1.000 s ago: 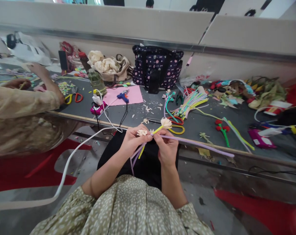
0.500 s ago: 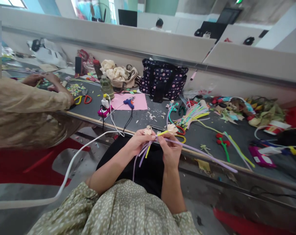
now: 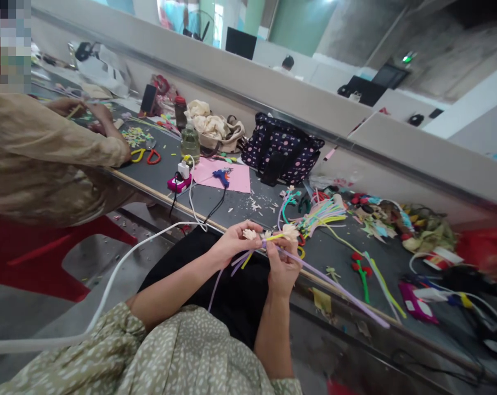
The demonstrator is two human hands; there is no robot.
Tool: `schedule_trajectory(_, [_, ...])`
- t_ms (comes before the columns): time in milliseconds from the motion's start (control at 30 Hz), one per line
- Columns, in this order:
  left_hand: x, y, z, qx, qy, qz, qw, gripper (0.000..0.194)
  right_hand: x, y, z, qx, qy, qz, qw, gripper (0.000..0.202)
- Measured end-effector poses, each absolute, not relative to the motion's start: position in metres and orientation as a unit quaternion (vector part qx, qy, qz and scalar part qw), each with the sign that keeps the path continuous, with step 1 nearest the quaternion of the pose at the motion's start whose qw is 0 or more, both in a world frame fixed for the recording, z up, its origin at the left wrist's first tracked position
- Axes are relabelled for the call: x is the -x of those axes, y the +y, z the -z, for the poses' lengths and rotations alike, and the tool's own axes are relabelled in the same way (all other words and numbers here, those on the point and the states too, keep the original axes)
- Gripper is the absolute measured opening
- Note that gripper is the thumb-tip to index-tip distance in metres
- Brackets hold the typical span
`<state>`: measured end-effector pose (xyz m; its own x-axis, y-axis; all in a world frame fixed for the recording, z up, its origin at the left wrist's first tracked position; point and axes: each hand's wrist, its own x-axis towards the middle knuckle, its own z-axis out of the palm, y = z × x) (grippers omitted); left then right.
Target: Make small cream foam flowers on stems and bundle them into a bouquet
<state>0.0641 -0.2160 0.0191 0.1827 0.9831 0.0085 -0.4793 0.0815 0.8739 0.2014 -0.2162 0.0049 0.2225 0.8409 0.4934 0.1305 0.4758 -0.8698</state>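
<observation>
Between my two hands is a small bunch of purple and yellow fuzzy stems [image 3: 241, 258] with cream flowers [image 3: 290, 232] at their upper ends. My left hand [image 3: 237, 241] pinches the bunch beside a cream flower. Fingers and thumb of my right hand [image 3: 282, 263] close on the stems near the middle, below the largest flower. One long purple stem [image 3: 339, 284] runs out past my right hand toward the lower right, over the table edge. The bunch is above my lap at the table's front edge.
The dark table [image 3: 248, 210] holds a pile of colored stems [image 3: 325, 215], a blue glue gun [image 3: 221, 176] on pink paper [image 3: 240, 178], a dotted bag [image 3: 284, 148] and a red-and-green piece [image 3: 361, 274]. A white cable [image 3: 120, 263] crosses at left. Another person's sleeve [image 3: 67, 131] is at far left.
The camera view has tilted, so the table slants more. Both hands keep hold of the bunch, and the left fingers have shifted slightly around the cream flower.
</observation>
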Motion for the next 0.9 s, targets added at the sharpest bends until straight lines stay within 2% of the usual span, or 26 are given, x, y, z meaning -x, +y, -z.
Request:
schedule_trajectory(100, [-0.063, -0.225, -0.022, -0.483, 0.41, -0.656, 0.41, 0.044, -0.201, -0.218, -0.012, 0.448, -0.591, -0.215, 0.636, 0.013])
schedule_trajectory(200, [-0.06, -0.236, -0.025, -0.587, 0.43, -0.674, 0.13, 0.023, -0.197, -0.221, -0.018, 0.447, -0.606, -0.157, 0.639, 0.011])
schedule_trajectory(300, [-0.06, -0.245, -0.03, -0.701, 0.417, -0.578, 0.017, 0.007, -0.194, -0.224, -0.021, 0.43, -0.609, -0.105, 0.658, 0.006])
schedule_trajectory(433, [-0.063, -0.246, -0.034, -0.731, 0.455, -0.508, -0.029, 0.012, -0.194, -0.228, -0.019, 0.425, -0.606, -0.077, 0.667, 0.004])
schedule_trajectory(667, [-0.064, -0.24, -0.037, -0.727, 0.466, -0.502, -0.049, 0.015, -0.193, -0.235, -0.012, 0.436, -0.597, -0.106, 0.665, 0.005])
schedule_trajectory(900, [-0.06, -0.241, -0.044, -0.746, 0.441, -0.499, 0.028, 0.017, -0.2, -0.238, -0.023, 0.452, -0.626, -0.129, 0.622, 0.01])
